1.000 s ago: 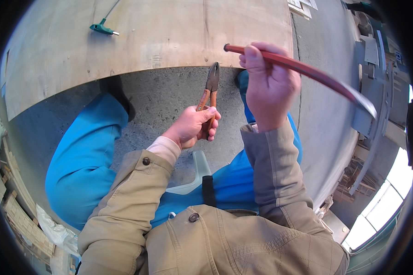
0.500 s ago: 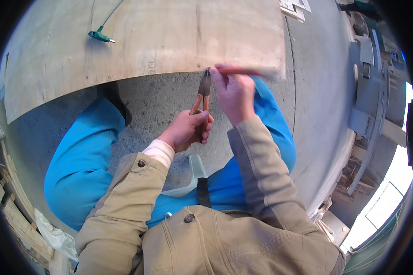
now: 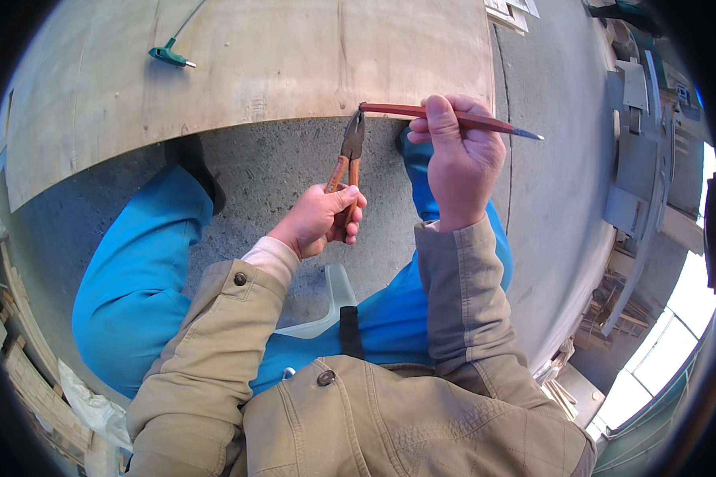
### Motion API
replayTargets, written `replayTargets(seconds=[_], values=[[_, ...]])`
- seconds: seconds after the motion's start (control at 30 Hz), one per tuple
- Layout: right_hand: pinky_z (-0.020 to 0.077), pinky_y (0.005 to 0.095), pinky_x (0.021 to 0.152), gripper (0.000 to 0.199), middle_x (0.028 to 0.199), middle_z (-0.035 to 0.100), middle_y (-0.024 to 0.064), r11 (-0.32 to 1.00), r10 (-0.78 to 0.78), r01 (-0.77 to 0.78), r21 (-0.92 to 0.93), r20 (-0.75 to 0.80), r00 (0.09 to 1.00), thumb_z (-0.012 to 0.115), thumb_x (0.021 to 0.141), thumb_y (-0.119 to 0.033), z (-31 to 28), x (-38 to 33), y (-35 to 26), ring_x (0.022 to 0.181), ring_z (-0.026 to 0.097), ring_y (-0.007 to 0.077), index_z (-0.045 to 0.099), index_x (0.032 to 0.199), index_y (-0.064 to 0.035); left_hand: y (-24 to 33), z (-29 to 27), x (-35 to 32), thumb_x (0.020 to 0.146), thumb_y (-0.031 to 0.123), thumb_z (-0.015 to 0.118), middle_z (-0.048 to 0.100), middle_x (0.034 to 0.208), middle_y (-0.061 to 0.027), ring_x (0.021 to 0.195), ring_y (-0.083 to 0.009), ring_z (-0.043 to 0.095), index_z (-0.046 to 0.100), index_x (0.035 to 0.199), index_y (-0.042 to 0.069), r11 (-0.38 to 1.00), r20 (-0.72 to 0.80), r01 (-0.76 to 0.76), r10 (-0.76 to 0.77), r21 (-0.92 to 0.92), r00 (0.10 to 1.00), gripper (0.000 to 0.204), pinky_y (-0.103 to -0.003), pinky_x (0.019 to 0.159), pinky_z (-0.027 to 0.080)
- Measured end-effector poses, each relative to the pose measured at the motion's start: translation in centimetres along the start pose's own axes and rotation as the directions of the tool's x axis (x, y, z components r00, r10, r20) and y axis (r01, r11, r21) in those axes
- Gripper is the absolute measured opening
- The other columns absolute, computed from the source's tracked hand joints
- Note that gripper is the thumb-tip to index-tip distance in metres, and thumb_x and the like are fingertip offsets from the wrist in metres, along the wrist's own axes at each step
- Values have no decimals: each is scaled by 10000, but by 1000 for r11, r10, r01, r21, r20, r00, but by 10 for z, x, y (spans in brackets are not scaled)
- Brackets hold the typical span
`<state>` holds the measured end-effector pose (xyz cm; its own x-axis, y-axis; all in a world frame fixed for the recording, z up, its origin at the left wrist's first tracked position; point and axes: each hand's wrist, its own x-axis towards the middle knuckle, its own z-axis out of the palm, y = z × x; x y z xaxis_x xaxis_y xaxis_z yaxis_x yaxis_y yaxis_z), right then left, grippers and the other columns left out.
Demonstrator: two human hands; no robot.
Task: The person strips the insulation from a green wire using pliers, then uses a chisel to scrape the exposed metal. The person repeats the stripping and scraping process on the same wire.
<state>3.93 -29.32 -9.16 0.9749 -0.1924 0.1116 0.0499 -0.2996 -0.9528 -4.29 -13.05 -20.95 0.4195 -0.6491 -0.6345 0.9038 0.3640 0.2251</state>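
Note:
My left hand [image 3: 320, 218] is closed round the orange handles of a pair of pliers [image 3: 351, 149], whose dark jaws point up at the board's near edge. My right hand [image 3: 468, 163] grips a long red chisel [image 3: 476, 121] by its middle and holds it nearly level. The bare, tapered metal tip of the chisel points right. Its blunt left end meets the pliers' jaws; whether the jaws clamp it or something small there, I cannot tell. Just beyond the jaws lies a pale wooden board [image 3: 239, 63].
A green T-handle tool [image 3: 169, 55] with a metal shaft lies on the board at the far left. My knees straddle the concrete floor [image 3: 254, 171] under its edge. A pale plastic seat [image 3: 338, 290] shows below me. Timber [image 3: 40, 381] lines the left, and metal frames [image 3: 632, 183] stand at right.
My right hand has moved right along the red chisel, away from the pliers' jaws, and the chisel has come out of its blur. My left hand has barely moved.

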Motion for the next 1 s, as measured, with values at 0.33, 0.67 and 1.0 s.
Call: replayTargets(seconds=[0.33,0.67,1.0], values=[[568,237,657,204,950,705,55,993,111,-113,28,85,990,747,1005,-119,-26,-16,7,751,673,103,720,1170,-3,0,-2,1,1101,298,566,636,825,-33,669,-149,629,632,1071,39,999,-15,-13,14,34,1000,269,-355,642,561],[568,245,731,184,925,722,62,992,46,-54,113,72,996,707,1023,-64,-37,-36,7,802,676,109,701,1187,19,-1,-1,2,1102,293,564,642,830,-29,677,-144,635,632,1067,41,998,-14,-40,41,39,999,263,-359,647,568],[519,227,650,153,870,698,38,992,101,-111,61,147,984,707,1019,-46,-29,-21,-11,743,622,75,706,1150,34,-3,-1,2,1110,288,555,651,860,-44,710,-165,654,622,1099,24,999,-5,-37,37,4,999,273,-374,669,576]])
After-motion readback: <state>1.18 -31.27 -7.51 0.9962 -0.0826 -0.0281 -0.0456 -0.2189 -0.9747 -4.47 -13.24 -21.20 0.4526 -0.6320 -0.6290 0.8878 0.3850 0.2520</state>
